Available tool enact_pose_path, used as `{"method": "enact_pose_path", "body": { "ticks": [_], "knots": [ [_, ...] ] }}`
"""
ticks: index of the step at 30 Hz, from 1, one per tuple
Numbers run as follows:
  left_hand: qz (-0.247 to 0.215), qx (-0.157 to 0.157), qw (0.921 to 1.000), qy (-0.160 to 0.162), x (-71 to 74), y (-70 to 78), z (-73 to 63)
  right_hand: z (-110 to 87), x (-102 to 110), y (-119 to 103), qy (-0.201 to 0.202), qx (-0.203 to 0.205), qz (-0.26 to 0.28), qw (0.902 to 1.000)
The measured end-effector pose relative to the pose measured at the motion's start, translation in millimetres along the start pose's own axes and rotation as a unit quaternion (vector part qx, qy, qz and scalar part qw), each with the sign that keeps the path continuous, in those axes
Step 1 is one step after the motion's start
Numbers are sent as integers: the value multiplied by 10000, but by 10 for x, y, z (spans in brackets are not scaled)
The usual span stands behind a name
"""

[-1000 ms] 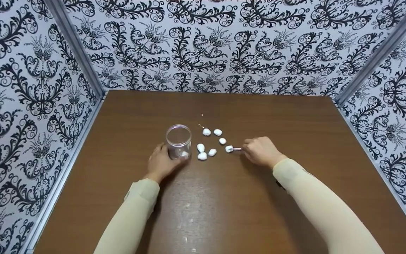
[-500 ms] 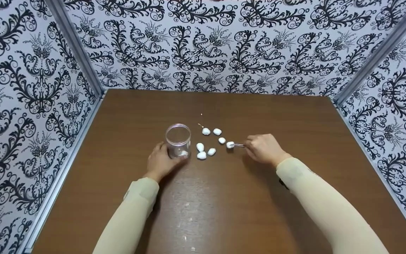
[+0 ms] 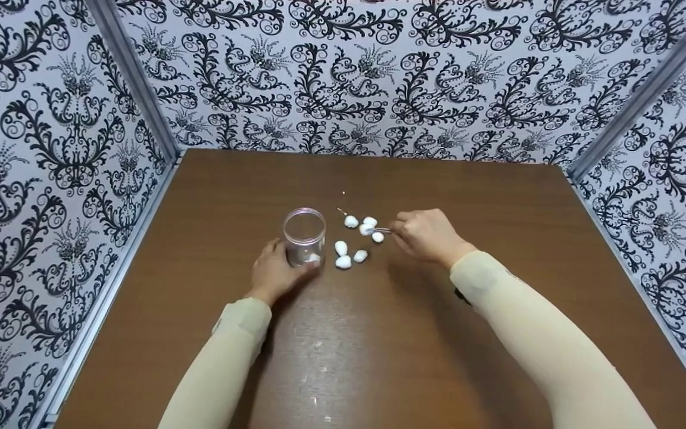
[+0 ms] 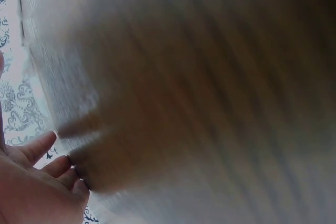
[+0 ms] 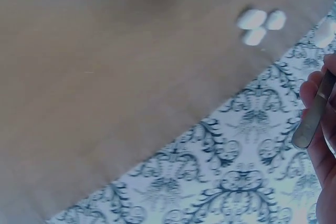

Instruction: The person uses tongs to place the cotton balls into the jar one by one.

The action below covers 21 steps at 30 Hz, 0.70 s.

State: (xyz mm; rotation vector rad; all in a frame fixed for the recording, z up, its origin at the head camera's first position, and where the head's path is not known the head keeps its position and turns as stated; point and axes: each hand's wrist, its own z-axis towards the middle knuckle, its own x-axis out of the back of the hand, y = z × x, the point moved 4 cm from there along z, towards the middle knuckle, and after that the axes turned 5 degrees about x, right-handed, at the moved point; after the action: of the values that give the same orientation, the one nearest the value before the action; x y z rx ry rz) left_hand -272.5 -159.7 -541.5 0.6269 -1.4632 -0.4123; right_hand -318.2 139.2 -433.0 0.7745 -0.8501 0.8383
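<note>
My left hand (image 3: 274, 271) grips the lower side of a clear plastic jar (image 3: 304, 242), which stands without a lid and has a white cotton ball (image 3: 314, 258) at its bottom. In the left wrist view the left hand (image 4: 44, 182) shows its fingertips low by the table; the jar is out of sight there. My right hand (image 3: 429, 235) pinches metal tweezers (image 3: 382, 230), also seen in the right wrist view as tweezers (image 5: 312, 121) with a rounded end. At their tips is a cotton ball (image 3: 367, 229), overlapping others on the table in the head view.
Several loose cotton balls (image 3: 343, 262) lie on the brown wooden table (image 3: 468, 190) between the jar and the right hand. A thin wisp (image 3: 341, 210) lies beside the farthest ball (image 3: 351, 221). Patterned walls (image 3: 355, 77) enclose the table at the back and sides.
The right hand has lifted a cotton ball with the tweezers and moved it left and away from the body, over the other balls. The left hand and jar have stayed in place.
</note>
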Motion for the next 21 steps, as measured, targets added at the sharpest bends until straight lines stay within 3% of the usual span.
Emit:
{"method": "enact_pose_path", "body": {
  "ticks": [4, 11, 21],
  "knots": [
    [-18, -43, 10000, 20, 1, 6, -3, 252, 71, -48, 182, 40, 22, 9998],
    [-53, 32, 9999, -79, 2, 12, 0, 642, 123, -191, 156, 180, -68, 9997],
    [61, -3, 10000, 44, -3, 3, 0, 808, 30, -359, 157, 330, -153, 9992]
  ]
}}
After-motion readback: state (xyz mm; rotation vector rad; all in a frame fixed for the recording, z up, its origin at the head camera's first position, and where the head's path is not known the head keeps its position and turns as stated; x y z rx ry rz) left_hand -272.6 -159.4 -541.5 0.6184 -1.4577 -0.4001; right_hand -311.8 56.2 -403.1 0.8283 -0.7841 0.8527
